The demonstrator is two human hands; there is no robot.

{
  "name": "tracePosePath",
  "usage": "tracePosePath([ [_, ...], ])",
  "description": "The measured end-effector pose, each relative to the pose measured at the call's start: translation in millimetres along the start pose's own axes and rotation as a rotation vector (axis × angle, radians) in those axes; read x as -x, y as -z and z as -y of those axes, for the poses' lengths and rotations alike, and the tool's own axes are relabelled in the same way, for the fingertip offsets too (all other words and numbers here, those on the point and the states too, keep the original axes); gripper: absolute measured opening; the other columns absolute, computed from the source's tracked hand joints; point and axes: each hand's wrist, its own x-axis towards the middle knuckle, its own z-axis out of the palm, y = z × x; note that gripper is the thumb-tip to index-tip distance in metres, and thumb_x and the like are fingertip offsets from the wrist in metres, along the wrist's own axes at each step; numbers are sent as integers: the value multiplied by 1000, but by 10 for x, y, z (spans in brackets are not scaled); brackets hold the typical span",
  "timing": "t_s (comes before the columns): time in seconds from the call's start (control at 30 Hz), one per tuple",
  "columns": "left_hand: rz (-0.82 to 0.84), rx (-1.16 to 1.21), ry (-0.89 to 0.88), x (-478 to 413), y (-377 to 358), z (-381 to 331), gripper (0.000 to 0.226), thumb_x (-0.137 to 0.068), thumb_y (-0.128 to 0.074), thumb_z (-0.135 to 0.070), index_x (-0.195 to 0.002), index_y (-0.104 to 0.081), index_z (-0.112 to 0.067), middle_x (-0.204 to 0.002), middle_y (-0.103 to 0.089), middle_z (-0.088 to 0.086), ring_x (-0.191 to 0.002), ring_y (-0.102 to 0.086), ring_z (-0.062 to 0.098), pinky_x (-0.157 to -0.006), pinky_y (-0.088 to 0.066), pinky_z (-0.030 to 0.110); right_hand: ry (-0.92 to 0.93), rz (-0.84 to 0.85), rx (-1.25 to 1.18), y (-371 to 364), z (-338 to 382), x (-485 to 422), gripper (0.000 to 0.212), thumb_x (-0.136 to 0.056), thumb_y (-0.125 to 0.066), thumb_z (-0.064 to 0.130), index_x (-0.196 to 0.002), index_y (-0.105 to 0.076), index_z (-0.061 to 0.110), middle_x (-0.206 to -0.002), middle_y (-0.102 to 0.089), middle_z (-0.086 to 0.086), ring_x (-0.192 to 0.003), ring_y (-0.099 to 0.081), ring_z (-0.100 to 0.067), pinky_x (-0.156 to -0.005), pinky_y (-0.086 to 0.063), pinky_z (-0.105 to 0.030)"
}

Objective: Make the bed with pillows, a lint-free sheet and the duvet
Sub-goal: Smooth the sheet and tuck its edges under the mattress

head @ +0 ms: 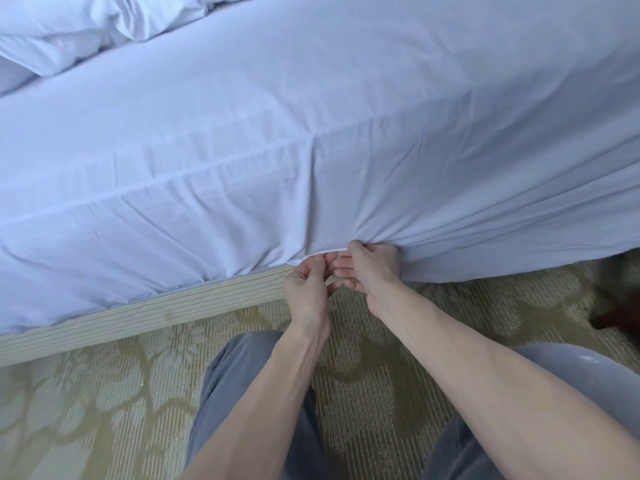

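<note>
Head view: sheet hem [325, 251] between hands [306, 289] [372, 268]

Single view, head-mounted, wide-angle. It looked forward and steeply down over the person's own forearms, which came in from 5 and 6 o'clock. The camera sat close to the side of the bed: the sheet [311, 133] filled the whole upper half, and the bed base [138, 313] ran tilted from 8 o'clock up toward centre. The left hand [306, 289] and right hand [372, 271] landed just below centre, near the lens. The carpet [104, 393] and the grey trousers [235, 393] took the lower half, from 4 to 8 o'clock. The bunched duvet [86, 26] marked the far reach at 11 o'clock. The mattress edge bowed slightly across the frame.
</note>
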Motion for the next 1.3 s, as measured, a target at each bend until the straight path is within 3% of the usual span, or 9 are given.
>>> tracePosePath([
  [0.2, -29, -36, 6, 4, -59, 4, 22, -104, -55, -12, -95, -72, -2, -73, -70, 3, -61, -63, 7, -49, -49, 21, 48, -53, 42, -46, -35, 11, 33, -94, -52, 15, -70, -74, 11, -64, -74, -6, -48, -66, -14, -43, -47, -21],
  [0.33, -83, -43, 14, 17, -166, 24, 19, -100, -59, -9, -92, -73, -1, -71, -68, 4, -57, -60, 9, -49, -49, 22, 51, -61, 48, -7, -52, -23, 33, -94, -52, 14, -70, -75, 12, -65, -75, -7, -54, -69, -16, -48, -50, -25],
  [0.47, -109, -5, 46, 1, -272, -28, 23, -97, -60, -2, -76, -69, -6, -59, -64, 1, -50, -55, 8, -46, -48, 21, 39, -86, -16, -22, -30, -94, 29, -92, -51, 10, -79, -76, 4, -71, -77, -7, -63, -75, -17, -48, -51, -24],
  [0.6, -82, 25, 66, -16, -368, -4, 30, -95, -59, 1, -68, -67, -7, -57, -59, 1, -49, -49, 10, -44, -44, 20, 59, -121, -62, 0, 4, -120, 25, -90, -52, 6, -75, -72, 7, -72, -77, -7, -55, -70, -11, -46, -48, -23],
  [0.83, 38, 21, 103, -62, -249, -19, 23, -100, -57, -1, -82, -71, -2, -71, -67, 8, -57, -62, 12, -55, -54, 22, 46, -170, -104, -56, 31, -206, 24, -90, -49, 3, -80, -70, 8, -70, -76, -5, -57, -72, -12, -43, -48, -22],
  [1.03, 8, 20, 121, -49, -331, -57, 28, -100, -57, -1, -74, -67, -4, -61, -63, 5, -45, -55, 11, -48, -51, 22, 44, -176, -167, -76, 43, -164, 19, -90, -54, 2, -86, -72, 6, -71, -76, -7, -54, -71, -11, -44, -49, -23],
  [1.1, 52, 21, 137, -55, -282, -79, 24, -101, -58, -4, -79, -68, -3, -67, -64, 6, -49, -58, 10, -51, -53, 21, 23, -133, -117, -30, 77, -149, 17, -92, -55, 6, -90, -72, 8, -72, -77, -3, -57, -71, -9, -50, -53, -25],
  [1.2, 151, 29, 217, -87, -96, -152, 16, -101, -59, -4, -89, -70, -2, -85, -73, 9, -70, -70, 10, -71, -62, 23, -67, -6, -77, 93, 92, -117, 14, -97, -60, 13, -103, -72, 8, -83, -79, -2, -69, -73, -10, -65, -56, -24],
  [1.3, 105, 181, 301, -108, 126, -286, 13, -101, -56, 0, -105, -68, 5, -105, -76, 18, -96, -75, 22, -81, -63, 28, -176, -37, -255, 150, 30, -108, 16, -100, -60, 11, -110, -67, 2, -109, -76, -17, -98, -75, -25, -78, -61, -26],
])
